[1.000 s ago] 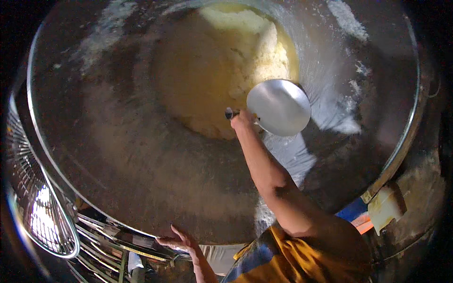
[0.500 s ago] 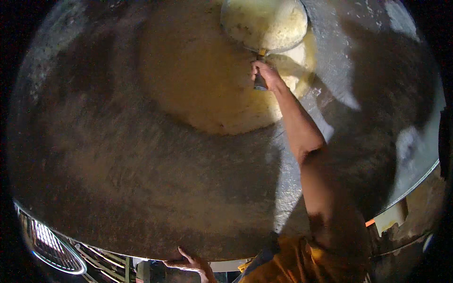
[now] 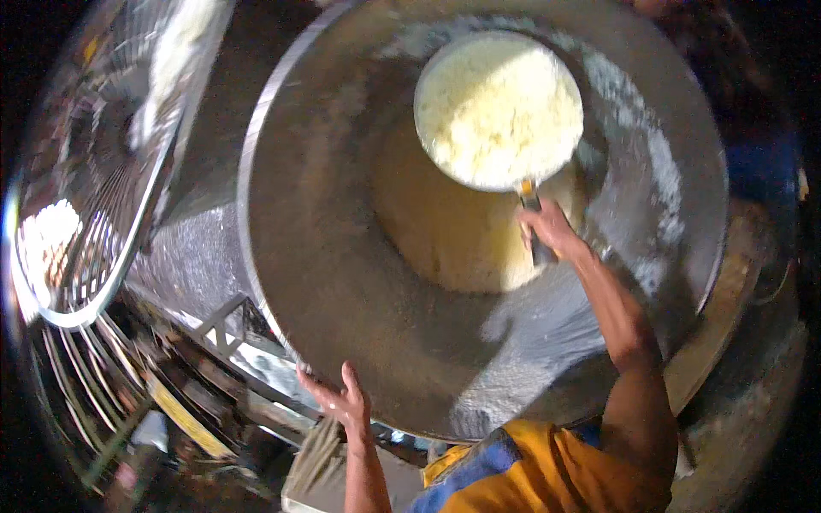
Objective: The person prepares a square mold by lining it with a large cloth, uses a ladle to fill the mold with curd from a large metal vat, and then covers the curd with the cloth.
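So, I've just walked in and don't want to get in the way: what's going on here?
A person in an orange and blue shirt has the right grip closed on a round ladle, loaded with a pale yellow mixture and held over a wide metal pan. Brownish-yellow contents sit in the pan's bottom. The left grip is open at the pan's near-left rim; contact is hard to tell.

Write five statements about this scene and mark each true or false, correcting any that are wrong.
1. The right hand grips the handle of the scoop. True.
2. The scoop is empty. False: it holds a pale yellow, lumpy mass.
3. The left hand is at the rim of the large pan. True.
4. A wire strainer lies inside the pan. False: the strainer is outside it, at the left.
5. The person's shirt shows orange-yellow and blue. True.
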